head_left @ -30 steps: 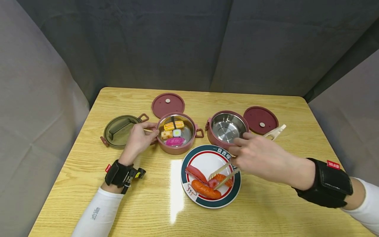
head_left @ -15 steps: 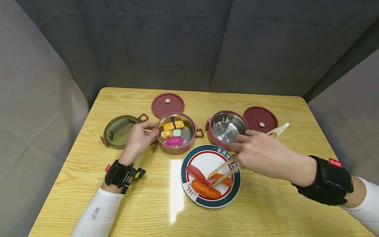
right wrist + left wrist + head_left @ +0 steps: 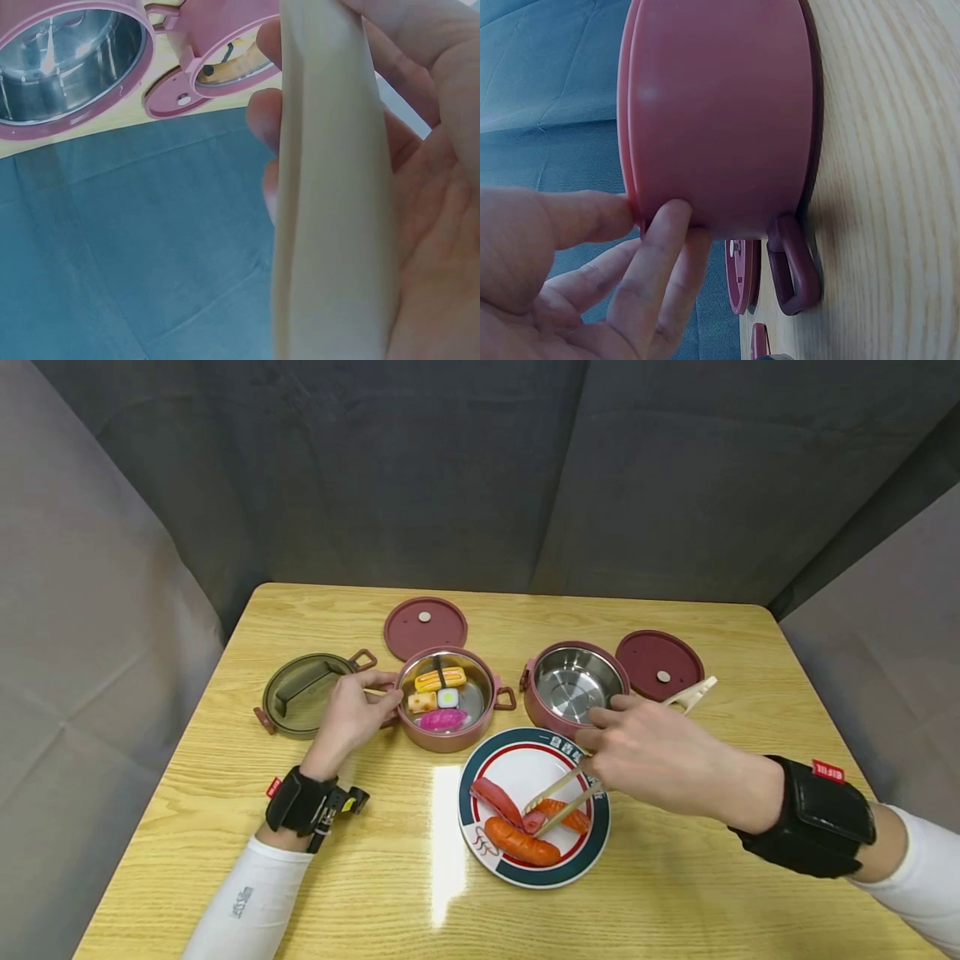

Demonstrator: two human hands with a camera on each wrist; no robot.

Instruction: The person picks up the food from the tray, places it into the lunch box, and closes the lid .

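The tongs have edged left, gripped by the right hand; the left hand grips the pink pot.

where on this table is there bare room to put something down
Bare wood runs along the near table edge, below the plate, and in the far right corner beyond the right lid. The middle is crowded: green lid, filled pot, empty pot, with the left hand and right hand there.
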